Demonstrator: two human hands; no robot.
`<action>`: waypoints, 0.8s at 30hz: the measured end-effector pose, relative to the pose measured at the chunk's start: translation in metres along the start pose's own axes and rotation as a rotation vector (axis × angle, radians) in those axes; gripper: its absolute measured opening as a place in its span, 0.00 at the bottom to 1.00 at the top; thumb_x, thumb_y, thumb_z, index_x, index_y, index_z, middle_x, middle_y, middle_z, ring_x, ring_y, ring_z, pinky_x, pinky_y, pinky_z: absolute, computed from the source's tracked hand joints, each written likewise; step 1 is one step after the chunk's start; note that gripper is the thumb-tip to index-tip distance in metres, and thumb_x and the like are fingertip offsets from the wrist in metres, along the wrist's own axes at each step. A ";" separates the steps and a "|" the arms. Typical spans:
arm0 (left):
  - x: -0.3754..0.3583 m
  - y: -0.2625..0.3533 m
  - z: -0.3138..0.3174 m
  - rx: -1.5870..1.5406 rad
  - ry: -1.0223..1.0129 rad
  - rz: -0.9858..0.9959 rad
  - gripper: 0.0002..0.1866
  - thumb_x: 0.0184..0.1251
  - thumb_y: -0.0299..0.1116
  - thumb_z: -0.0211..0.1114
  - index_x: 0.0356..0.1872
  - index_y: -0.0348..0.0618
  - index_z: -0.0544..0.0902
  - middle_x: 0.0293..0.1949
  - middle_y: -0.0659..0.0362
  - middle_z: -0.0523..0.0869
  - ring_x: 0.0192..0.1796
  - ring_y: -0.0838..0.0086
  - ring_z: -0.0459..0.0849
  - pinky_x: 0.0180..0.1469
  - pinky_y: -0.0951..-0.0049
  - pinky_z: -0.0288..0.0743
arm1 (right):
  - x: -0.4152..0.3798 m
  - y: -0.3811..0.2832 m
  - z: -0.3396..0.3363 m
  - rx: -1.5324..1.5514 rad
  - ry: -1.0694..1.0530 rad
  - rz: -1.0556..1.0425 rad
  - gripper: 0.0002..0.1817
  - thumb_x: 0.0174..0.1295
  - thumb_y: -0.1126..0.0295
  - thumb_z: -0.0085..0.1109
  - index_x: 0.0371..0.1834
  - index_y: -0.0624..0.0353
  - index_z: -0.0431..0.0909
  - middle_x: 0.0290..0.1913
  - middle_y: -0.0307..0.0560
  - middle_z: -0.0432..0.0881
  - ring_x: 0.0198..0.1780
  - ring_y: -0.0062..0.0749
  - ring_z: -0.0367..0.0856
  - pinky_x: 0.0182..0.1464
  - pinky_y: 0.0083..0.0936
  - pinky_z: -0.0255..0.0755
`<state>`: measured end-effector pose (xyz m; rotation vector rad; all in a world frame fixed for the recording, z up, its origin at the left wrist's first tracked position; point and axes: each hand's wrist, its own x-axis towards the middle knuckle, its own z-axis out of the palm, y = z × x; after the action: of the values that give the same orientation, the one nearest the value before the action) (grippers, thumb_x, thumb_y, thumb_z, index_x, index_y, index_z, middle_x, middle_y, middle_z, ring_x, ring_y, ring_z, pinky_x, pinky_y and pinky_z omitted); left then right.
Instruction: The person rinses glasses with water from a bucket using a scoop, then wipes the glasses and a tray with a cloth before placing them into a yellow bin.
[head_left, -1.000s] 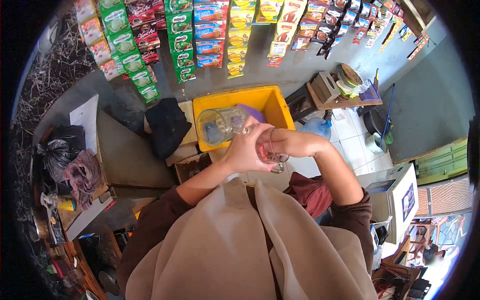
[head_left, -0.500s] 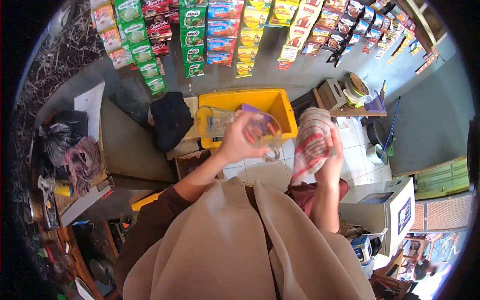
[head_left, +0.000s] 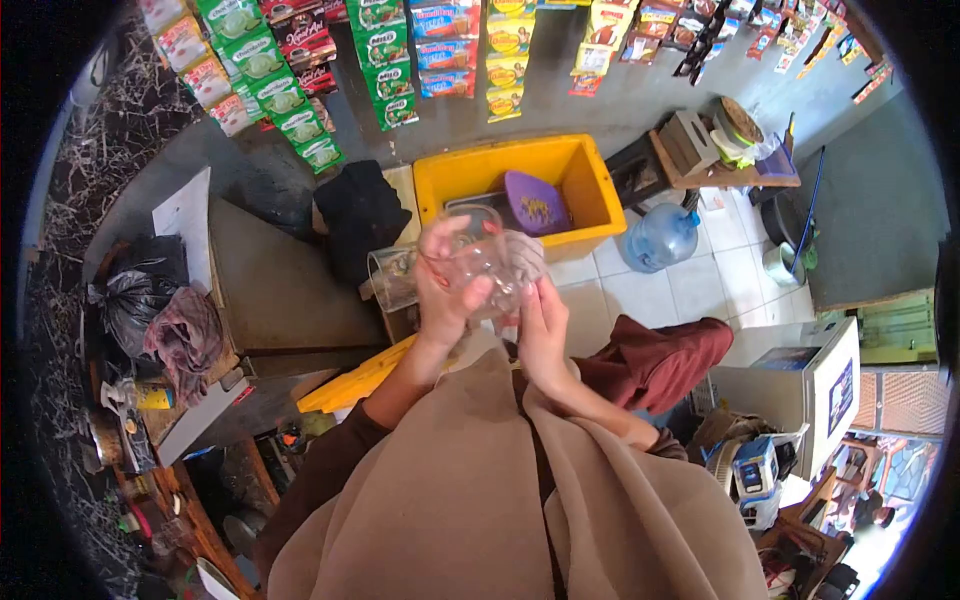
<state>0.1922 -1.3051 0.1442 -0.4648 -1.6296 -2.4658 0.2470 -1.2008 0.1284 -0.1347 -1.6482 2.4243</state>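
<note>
My left hand (head_left: pixel 447 295) is closed around a clear glass mug (head_left: pixel 475 222), tilted in front of my chest. A second clear glass (head_left: pixel 392 280) lies sideways, sticking out to the left from behind that hand. My right hand (head_left: pixel 543 325) meets the mug from the right, its fingers closed on a pale striped cloth (head_left: pixel 527 258) against the glass. Most of the cloth is hidden by the fingers and the mug. Just beyond both hands stands a yellow bin (head_left: pixel 590 240) with a purple scoop-like container (head_left: pixel 535 195) in it.
Rows of sachets (head_left: pixel 385 50) hang along the wall ahead. A blue water jug (head_left: pixel 660 238) stands on the tiled floor at right, near a wooden bench (head_left: pixel 725 178). At left are a black cloth (head_left: pixel 360 220) and a grey cabinet (head_left: pixel 275 290). A white box-shaped appliance (head_left: pixel 790 390) stands right.
My right hand has brought the cloth leftward onto the mug. Both hands are now together, lower and closer to my chest. The view has shifted, and the water jug now shows.
</note>
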 end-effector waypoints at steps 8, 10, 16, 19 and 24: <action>-0.014 -0.008 -0.047 -0.331 -0.736 -0.559 0.42 0.32 0.44 0.72 0.52 0.37 0.63 0.44 0.57 0.72 0.42 0.71 0.77 0.43 0.72 0.73 | 0.036 0.070 -0.026 0.101 -0.221 0.508 0.22 0.64 0.56 0.40 0.51 0.63 0.67 0.43 0.42 0.73 0.42 0.24 0.71 0.45 0.19 0.65; -0.020 -0.030 -0.049 -0.210 -0.935 -0.704 0.37 0.33 0.37 0.73 0.49 0.38 0.66 0.44 0.57 0.72 0.41 0.72 0.77 0.41 0.74 0.73 | 0.056 0.086 -0.045 0.145 -0.213 0.767 0.26 0.62 0.51 0.42 0.52 0.63 0.66 0.45 0.43 0.73 0.43 0.26 0.72 0.46 0.20 0.64; 0.041 -0.095 -0.039 0.122 -1.252 -0.550 0.34 0.31 0.39 0.74 0.44 0.39 0.71 0.39 0.58 0.73 0.38 0.73 0.76 0.40 0.76 0.69 | 0.156 0.076 -0.082 -0.222 -0.460 1.153 0.26 0.53 0.46 0.49 0.41 0.60 0.73 0.34 0.46 0.79 0.31 0.30 0.78 0.34 0.25 0.73; 0.083 -0.140 -0.017 0.219 -1.388 -0.571 0.34 0.32 0.43 0.74 0.44 0.40 0.72 0.37 0.58 0.74 0.37 0.72 0.75 0.38 0.74 0.67 | 0.238 0.084 -0.108 -0.419 -0.667 1.476 0.19 0.53 0.51 0.50 0.30 0.57 0.75 0.24 0.41 0.77 0.21 0.27 0.74 0.24 0.25 0.71; 0.129 -0.218 0.015 -0.015 -1.438 -0.880 0.37 0.34 0.41 0.75 0.50 0.41 0.69 0.42 0.57 0.74 0.39 0.72 0.77 0.39 0.72 0.70 | 0.326 0.143 -0.174 -0.863 -1.012 1.372 0.04 0.50 0.72 0.52 0.22 0.60 0.74 0.17 0.38 0.71 0.16 0.23 0.68 0.19 0.22 0.69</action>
<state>0.0097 -1.1988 0.0033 -2.3607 -2.6375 -2.7340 -0.0549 -1.0214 -0.0553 -0.2314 -4.0736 2.2063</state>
